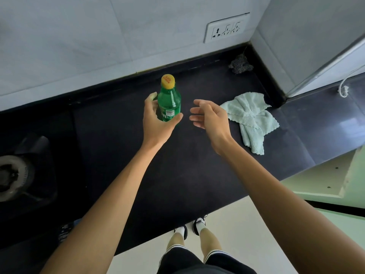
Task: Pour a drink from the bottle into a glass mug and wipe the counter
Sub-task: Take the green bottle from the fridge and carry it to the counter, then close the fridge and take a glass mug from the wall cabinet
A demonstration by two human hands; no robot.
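- The bottle [169, 103] is noted upright over the middle of the bench [118, 145], toward the back edge, with the yellow cap [168, 81] on. The base is hidden by the palm, so standing or lifted cannot be told.
- The left hand [156, 123] is curled round the bottle's lower body, thumb across the front. The right hand [209, 117] is held just beside it, fingers loose and apart, nothing held.
- Risk: if the body is squeezed hard while the cap is loosened, drink may be forced out onto the bench.
- Risk: with a slack hold, the smooth plastic may turn or slip.
- No mug is seen, so nothing is placed to receive a pour.
- The cloth [250, 117] lies crumpled toward the right edge.
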